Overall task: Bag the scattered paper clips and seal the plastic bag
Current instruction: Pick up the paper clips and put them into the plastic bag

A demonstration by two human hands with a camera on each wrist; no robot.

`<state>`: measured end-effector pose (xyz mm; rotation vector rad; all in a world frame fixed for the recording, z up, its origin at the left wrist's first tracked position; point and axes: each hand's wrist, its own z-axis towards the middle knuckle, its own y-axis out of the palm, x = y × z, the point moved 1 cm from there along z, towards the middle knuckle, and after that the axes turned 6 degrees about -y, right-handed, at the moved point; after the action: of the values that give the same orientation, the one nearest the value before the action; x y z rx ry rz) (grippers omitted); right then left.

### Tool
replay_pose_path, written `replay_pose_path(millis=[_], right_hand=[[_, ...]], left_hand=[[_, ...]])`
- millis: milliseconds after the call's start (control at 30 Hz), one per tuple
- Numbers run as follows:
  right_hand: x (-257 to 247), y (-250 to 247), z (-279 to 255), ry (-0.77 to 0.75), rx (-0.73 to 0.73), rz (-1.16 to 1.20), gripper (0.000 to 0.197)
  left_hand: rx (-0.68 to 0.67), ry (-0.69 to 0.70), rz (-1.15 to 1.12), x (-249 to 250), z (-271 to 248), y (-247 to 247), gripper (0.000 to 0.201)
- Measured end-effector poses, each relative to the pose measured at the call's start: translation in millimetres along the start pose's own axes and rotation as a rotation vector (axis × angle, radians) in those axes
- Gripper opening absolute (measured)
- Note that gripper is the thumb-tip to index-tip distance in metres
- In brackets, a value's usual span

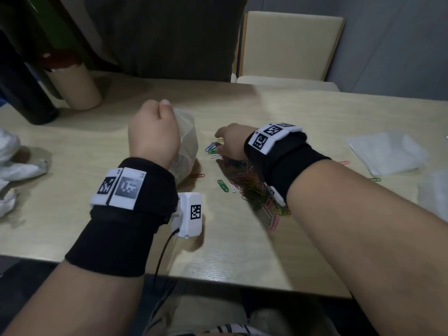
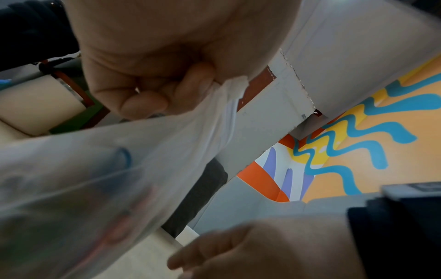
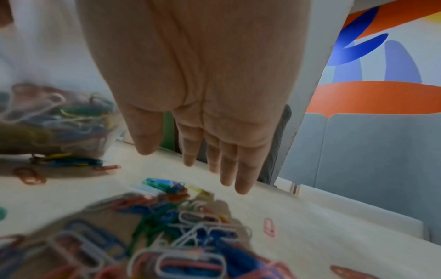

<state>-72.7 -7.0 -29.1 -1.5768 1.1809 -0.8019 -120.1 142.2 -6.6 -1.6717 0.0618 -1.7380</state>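
My left hand (image 1: 155, 132) pinches the rim of a clear plastic bag (image 1: 188, 139) and holds it upright on the table; in the left wrist view the left hand (image 2: 162, 94) grips the bag (image 2: 95, 169). Colored clips show through the bag's bottom (image 3: 54, 117). A pile of colored paper clips (image 1: 252, 185) lies just right of the bag. My right hand (image 1: 230, 144) hovers over the pile's far edge, fingers straight and empty, as the right wrist view shows the right hand (image 3: 214, 132) above the clips (image 3: 179, 226).
Stray clips lie around: a red one (image 1: 197, 176), a green one (image 1: 223, 185), a pink one (image 1: 344, 162). A paper cup (image 1: 75, 86) and dark bottle (image 1: 24, 93) stand at back left. White plastic sheets (image 1: 388, 151) lie right, crumpled white material (image 1: 14, 166) left.
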Motion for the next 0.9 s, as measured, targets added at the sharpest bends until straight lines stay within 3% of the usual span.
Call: replay_pose_path(millis=[400, 533, 600, 700, 800, 900], right_hand=[[-4, 25, -21, -0.139, -0.206, -0.125, 0.046], [-4, 22, -31, -0.146, -0.142, -0.112, 0.040], [-16, 22, -33, -0.227, -0.097, -0.113, 0.043], [-40, 31, -35, -0.332, -0.154, -0.131, 0.049], [-45, 47, -37, -0.336, -0.227, -0.202, 0.056], [-31, 49, -48, -0.245, -0.242, -0.221, 0.064]], left_hand=[[-0.053, -0.047, -0.011, 2, -1, 1, 0.033], [-0.057, -0.046, -0.002, 4, -3, 1, 0.032], [-0.052, -0.046, 0.003, 4, -3, 0, 0.032], [-0.047, -0.046, 0.005, 4, -3, -2, 0.031], [-0.050, -0.045, 0.023, 5, -5, -3, 0.031], [-0.069, -0.038, 0.048, 7, -6, -2, 0.032]])
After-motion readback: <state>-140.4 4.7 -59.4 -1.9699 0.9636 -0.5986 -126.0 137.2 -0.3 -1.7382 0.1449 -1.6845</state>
